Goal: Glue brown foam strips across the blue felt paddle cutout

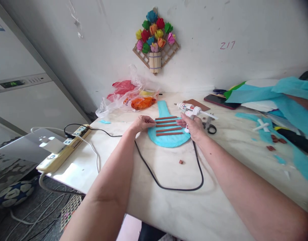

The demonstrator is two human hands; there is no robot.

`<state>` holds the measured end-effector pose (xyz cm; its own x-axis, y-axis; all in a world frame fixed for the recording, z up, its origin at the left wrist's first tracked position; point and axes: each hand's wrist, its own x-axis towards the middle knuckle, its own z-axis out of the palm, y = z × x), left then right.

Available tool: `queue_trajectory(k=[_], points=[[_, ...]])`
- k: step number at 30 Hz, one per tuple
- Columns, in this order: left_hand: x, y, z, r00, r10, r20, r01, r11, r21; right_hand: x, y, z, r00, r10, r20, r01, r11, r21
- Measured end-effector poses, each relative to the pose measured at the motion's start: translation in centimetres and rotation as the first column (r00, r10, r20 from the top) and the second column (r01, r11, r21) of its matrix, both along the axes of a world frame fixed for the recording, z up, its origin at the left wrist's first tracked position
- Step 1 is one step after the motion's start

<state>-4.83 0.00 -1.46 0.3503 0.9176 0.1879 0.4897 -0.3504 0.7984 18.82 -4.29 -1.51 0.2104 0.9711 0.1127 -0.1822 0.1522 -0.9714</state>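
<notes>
A light-blue round piece with a narrow neck (pixel 169 142) lies on the table, its neck pointing to the wall. Several thin brown strips (pixel 169 130) run across it in roughly parallel rows. My left hand (pixel 143 123) is closed, with thumb and fingertips pinched at the left end of one upper strip. In my right hand (pixel 194 124) is a white hot glue gun (pixel 187 108), its nozzle pointing left and a clear glue stick sticking out behind. Outstretched fingers of that hand touch the strips' right ends.
The gun's black cord (pixel 169 189) loops across the marble-look table to a power strip (pixel 65 147). Scissors (pixel 211 128) lie just right of my right hand. Brown scraps (pixel 270 148), blue sheets (pixel 274 95) and a phone (pixel 221 101) are farther right. Plastic bags (pixel 133 93) sit against the wall.
</notes>
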Motion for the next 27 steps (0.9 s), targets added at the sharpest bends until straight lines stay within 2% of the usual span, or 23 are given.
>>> queue_trajectory(k=[9, 15, 27], points=[[0.4, 0.0, 0.1, 0.997, -0.052, -0.063, 0.057, 0.995, 0.082, 0.1, 0.2, -0.2, 1.000, 0.016, 0.012, -0.017, 1.000, 0.015], [0.5, -0.3, 0.1, 0.993, -0.093, -0.080, 0.098, 0.993, 0.073, 0.1, 0.2, -0.2, 1.000, 0.019, 0.014, -0.019, 1.000, 0.014], [1.1, -0.2, 0.1, 0.999, -0.038, -0.039, 0.040, 0.998, 0.052, 0.0, 0.2, -0.2, 0.999, 0.031, -0.022, -0.030, 0.999, 0.035]])
